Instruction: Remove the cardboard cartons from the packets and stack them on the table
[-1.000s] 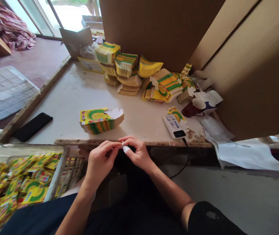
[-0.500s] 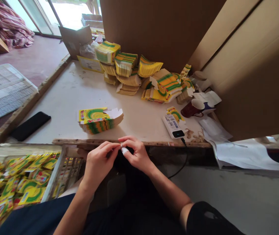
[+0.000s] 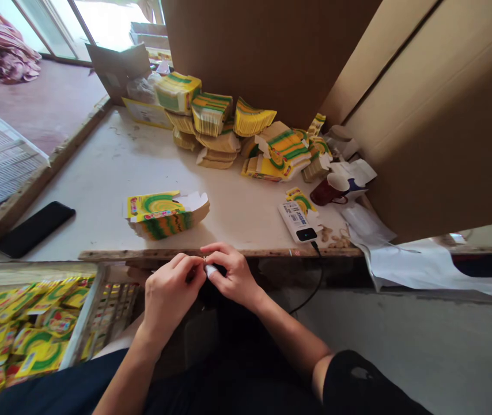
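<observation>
Just in front of the table's near edge, my left hand (image 3: 173, 294) and my right hand (image 3: 231, 275) meet fingertip to fingertip. Both are closed in a pinch; whatever lies between the tips is too small to make out. A white wrap (image 3: 210, 270) covers the tip of my right thumb. Beyond the hands, on the tabletop, lies a stack of flattened yellow-and-green cartons (image 3: 163, 216), its white flaps pointing right.
Bundles of folded cartons (image 3: 211, 115) are piled at the back against a cardboard sheet (image 3: 267, 52). A black phone (image 3: 36, 229) lies left; a white power bank (image 3: 296, 222) with a cable and a maroon mug (image 3: 329, 190) stand right. A crate (image 3: 82, 314) of filled-looking yellow packs sits lower left.
The whole view has shifted, so the table and its things appear slightly further left. My fingertips stay together, with the left fingers curled in a little more.
</observation>
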The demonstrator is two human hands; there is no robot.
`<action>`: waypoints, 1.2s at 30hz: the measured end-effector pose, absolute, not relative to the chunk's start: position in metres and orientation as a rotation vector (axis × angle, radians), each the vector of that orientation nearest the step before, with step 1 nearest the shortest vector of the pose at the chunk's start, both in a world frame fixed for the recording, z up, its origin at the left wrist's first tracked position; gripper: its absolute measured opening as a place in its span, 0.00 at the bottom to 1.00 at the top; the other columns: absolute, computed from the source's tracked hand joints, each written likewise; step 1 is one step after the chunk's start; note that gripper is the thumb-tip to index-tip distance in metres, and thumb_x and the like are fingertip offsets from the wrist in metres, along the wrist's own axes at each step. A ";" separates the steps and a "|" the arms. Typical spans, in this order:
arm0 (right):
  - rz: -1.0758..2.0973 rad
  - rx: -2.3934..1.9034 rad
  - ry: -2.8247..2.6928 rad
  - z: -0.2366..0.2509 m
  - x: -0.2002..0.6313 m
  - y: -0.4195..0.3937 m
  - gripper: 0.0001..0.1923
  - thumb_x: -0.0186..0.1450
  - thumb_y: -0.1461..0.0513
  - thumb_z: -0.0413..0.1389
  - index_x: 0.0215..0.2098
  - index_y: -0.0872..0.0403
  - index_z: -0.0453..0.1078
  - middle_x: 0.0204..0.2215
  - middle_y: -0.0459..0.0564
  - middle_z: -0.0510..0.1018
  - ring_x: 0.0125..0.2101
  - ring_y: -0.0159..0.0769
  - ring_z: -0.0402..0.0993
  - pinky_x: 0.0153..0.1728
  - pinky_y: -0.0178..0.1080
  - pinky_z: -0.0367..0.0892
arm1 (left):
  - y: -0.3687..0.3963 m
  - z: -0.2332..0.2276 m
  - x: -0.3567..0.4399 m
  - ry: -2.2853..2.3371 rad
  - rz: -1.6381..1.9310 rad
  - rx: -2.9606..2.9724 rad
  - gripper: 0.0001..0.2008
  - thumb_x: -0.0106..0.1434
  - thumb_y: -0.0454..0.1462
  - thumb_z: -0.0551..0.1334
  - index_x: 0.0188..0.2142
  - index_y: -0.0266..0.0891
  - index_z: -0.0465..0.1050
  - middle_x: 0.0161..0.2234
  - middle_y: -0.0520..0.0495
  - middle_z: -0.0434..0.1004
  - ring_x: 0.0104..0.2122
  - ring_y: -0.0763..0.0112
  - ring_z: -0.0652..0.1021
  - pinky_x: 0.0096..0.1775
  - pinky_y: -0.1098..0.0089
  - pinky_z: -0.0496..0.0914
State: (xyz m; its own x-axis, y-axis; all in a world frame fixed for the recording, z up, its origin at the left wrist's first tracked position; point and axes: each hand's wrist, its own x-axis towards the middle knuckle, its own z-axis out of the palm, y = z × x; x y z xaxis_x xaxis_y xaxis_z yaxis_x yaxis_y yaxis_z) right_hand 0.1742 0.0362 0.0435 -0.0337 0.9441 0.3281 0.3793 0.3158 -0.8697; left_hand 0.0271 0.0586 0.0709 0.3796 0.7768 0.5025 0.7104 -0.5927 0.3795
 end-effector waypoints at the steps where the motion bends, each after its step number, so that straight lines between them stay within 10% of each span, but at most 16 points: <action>1: 0.720 -1.237 -1.597 0.044 0.174 0.037 0.06 0.61 0.67 0.53 0.29 0.52 0.71 0.42 0.52 0.79 0.44 0.37 0.75 0.46 0.42 0.70 | 0.058 0.071 0.028 1.375 1.030 2.531 0.10 0.62 0.33 0.56 0.26 0.41 0.73 0.23 0.55 0.77 0.19 0.77 0.75 0.24 0.76 0.64; 36: 0.866 -1.143 -1.514 0.047 0.179 0.037 0.08 0.60 0.68 0.50 0.30 0.51 0.69 0.39 0.50 0.78 0.41 0.35 0.75 0.45 0.41 0.70 | 0.056 0.072 0.027 1.258 1.060 2.164 0.07 0.63 0.35 0.59 0.32 0.42 0.76 0.28 0.53 0.80 0.23 0.78 0.76 0.27 0.78 0.70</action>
